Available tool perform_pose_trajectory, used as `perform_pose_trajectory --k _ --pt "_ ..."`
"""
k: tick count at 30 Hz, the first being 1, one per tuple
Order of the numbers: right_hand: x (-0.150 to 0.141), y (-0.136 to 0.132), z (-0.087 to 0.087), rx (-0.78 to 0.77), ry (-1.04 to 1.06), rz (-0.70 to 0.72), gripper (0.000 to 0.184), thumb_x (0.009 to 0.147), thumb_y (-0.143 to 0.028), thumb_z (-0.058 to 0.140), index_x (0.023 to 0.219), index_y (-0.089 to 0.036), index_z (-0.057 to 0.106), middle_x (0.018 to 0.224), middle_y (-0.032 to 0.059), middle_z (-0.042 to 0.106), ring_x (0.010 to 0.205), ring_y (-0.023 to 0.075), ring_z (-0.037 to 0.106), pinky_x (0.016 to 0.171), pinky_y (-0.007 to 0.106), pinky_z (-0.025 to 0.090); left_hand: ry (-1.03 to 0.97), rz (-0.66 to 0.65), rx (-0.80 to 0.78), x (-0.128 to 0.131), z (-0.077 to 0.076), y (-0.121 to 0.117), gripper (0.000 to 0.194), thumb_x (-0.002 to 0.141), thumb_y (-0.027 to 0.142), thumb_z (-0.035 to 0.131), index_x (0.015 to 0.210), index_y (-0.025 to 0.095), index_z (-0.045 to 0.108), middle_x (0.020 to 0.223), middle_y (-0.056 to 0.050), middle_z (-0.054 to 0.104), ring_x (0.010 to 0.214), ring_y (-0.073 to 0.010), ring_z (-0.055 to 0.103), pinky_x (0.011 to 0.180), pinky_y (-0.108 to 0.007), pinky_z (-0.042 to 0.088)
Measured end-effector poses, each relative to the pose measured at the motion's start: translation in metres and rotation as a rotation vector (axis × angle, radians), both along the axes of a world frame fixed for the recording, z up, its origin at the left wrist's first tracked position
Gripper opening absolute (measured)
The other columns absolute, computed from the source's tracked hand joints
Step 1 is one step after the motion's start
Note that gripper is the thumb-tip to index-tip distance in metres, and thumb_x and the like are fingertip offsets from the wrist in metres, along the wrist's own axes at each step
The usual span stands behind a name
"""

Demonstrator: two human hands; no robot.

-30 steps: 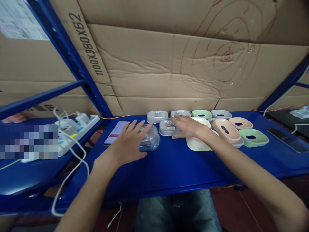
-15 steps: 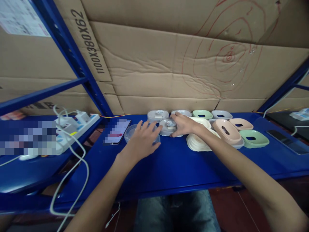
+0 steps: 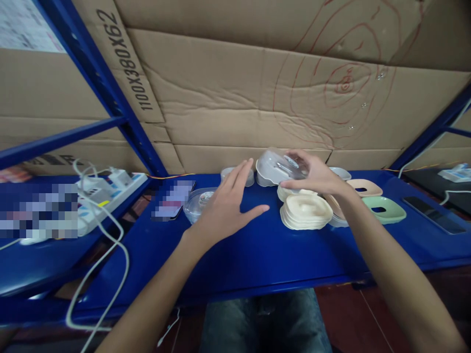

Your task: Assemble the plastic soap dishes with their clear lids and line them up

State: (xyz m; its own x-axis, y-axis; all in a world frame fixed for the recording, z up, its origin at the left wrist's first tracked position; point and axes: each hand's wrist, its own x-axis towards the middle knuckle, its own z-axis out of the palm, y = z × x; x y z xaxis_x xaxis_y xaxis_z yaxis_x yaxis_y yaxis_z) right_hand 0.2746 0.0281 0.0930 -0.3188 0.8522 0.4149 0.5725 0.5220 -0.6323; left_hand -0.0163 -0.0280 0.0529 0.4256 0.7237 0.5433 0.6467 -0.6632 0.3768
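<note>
My right hand point(image 3: 312, 171) grips a clear plastic box point(image 3: 274, 164) with an oval label, raised and tilted above the back of the blue table point(image 3: 250, 255). Just below that hand is a stack of cream-coloured plastic trays point(image 3: 307, 211). My left hand point(image 3: 228, 203) is flat, fingers stretched out and thumb apart, holding nothing. Beside and partly under it lies a round clear container point(image 3: 193, 203) with a small labelled piece inside. Another clear box point(image 3: 247, 177) stands behind the left fingers, partly hidden.
Slotted dishes in peach point(image 3: 364, 188) and green point(image 3: 384, 210) lie at the right, near a dark phone point(image 3: 434, 214). A lit phone point(image 3: 172, 200) is at left. A power strip point(image 3: 110, 201) with white cables point(image 3: 123, 250) stands beyond it. Cardboard point(image 3: 221, 88) walls the back.
My right hand has lifted a clear box up and to the right, tilting it. My left hand has straightened its fingers and turned slightly. The view has shifted a little.
</note>
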Motion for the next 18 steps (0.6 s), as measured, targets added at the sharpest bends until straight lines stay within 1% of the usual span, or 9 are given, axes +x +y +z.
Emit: perform_pose_trajectory --k 1,3,5,7,10,13,16,18 --pt "0.003 -0.007 0.003 -0.022 0.013 0.057 0.092 0.067 -0.057 0.100 0.145 -0.025 0.066 0.147 0.0126 0.071 0.133 0.0386 0.069 0.116 0.058 0.055 -0.095 -0.033 -0.063 0.007 0.002 0.001 0.111 0.094 0.066 0.079 0.178 0.028 0.018 0.183 -0.017 0.032 0.167 -0.0397 0.035 0.134 -0.060 0.036" --pt "0.007 -0.021 0.008 -0.048 -0.005 0.166 0.089 0.068 -0.055 0.101 0.146 -0.028 0.067 0.148 0.0099 0.072 0.135 0.0376 0.069 0.117 0.056 0.055 -0.253 -0.097 -0.181 0.020 0.004 0.004 0.118 0.086 0.068 0.086 0.177 0.031 0.021 0.179 -0.017 0.039 0.163 -0.0420 0.042 0.130 -0.062 0.041" --pt "0.008 -0.034 0.011 -0.049 -0.051 0.208 0.088 0.069 -0.053 0.101 0.148 -0.030 0.067 0.148 0.0082 0.072 0.135 0.0367 0.069 0.117 0.056 0.056 -0.365 -0.155 -0.258 0.032 0.003 0.008 0.115 0.080 0.067 0.091 0.172 0.031 0.032 0.171 -0.017 0.050 0.155 -0.0435 0.051 0.125 -0.064 0.046" --pt "0.007 -0.041 0.012 -0.039 -0.090 0.201 0.089 0.069 -0.052 0.101 0.149 -0.031 0.067 0.148 0.0080 0.072 0.134 0.0365 0.070 0.117 0.056 0.056 -0.437 -0.200 -0.285 0.040 0.000 0.010 0.108 0.075 0.064 0.095 0.163 0.030 0.045 0.161 -0.016 0.059 0.147 -0.0427 0.058 0.121 -0.064 0.049" --pt "0.008 -0.045 0.009 -0.059 -0.070 0.213 0.094 0.066 -0.052 0.103 0.150 -0.032 0.067 0.151 0.0080 0.071 0.138 0.0369 0.068 0.121 0.057 0.054 -0.485 -0.238 -0.253 0.044 -0.004 0.009 0.098 0.072 0.059 0.098 0.153 0.028 0.052 0.155 -0.014 0.063 0.142 -0.0394 0.061 0.120 -0.059 0.050" --pt "0.010 -0.043 0.007 -0.110 0.093 0.232 0.098 0.063 -0.056 0.105 0.149 -0.030 0.068 0.153 0.0096 0.070 0.142 0.0375 0.066 0.125 0.060 0.050 -0.524 -0.240 -0.215 0.039 -0.005 0.007 0.093 0.075 0.055 0.096 0.152 0.026 0.053 0.151 -0.014 0.065 0.135 -0.0366 0.065 0.114 -0.054 0.053" --pt "0.013 -0.042 0.008 -0.109 0.319 0.193 0.092 0.071 -0.066 0.098 0.148 -0.026 0.068 0.152 0.0142 0.070 0.137 0.0369 0.070 0.123 0.061 0.051 -0.610 -0.183 -0.163 0.023 -0.002 0.012 0.094 0.075 0.058 0.095 0.152 0.025 0.054 0.140 -0.013 0.069 0.119 -0.0328 0.071 0.101 -0.048 0.060" --pt "0.012 -0.041 0.009 -0.072 0.362 0.116 0.088 0.078 -0.074 0.090 0.146 -0.023 0.069 0.152 0.0176 0.069 0.134 0.0380 0.071 0.120 0.062 0.052 -0.701 -0.111 -0.052 0.006 0.001 0.022 0.089 0.078 0.062 0.091 0.150 0.024 0.055 0.133 -0.012 0.070 0.114 -0.0310 0.072 0.097 -0.046 0.061"
